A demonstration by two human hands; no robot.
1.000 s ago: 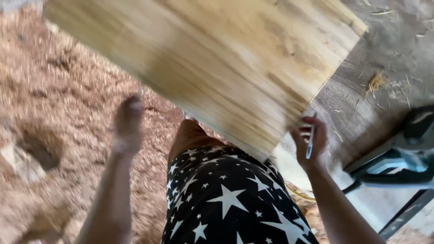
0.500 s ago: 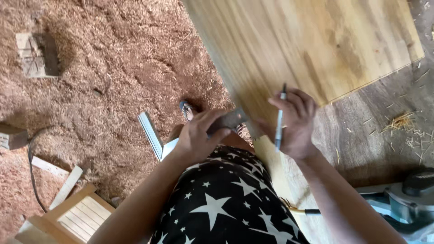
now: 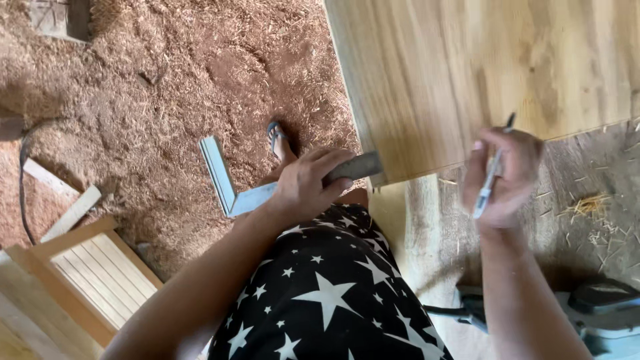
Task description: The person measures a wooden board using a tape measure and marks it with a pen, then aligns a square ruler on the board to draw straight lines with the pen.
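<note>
My left hand [image 3: 308, 183] has its grip closed around the stock of a try square [image 3: 235, 190], its metal blade jutting left over the sawdust floor [image 3: 147, 87]. My right hand [image 3: 501, 177] pinches a pen [image 3: 492, 170], tip up, near the wooden board [image 3: 480, 73] edge. I see no line on the board, so I judge marking not yet begun. Both forearms reach forward; the square's end meets the board's corner.

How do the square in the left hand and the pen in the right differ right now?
The metal square is L-shaped, flat and pale; the pen is a thin straight stick. The square's arm points out over the sawdust, while the pen stands steeply beside the wooden board. The left hand wraps the square; the right hand pinches the pen.
</note>
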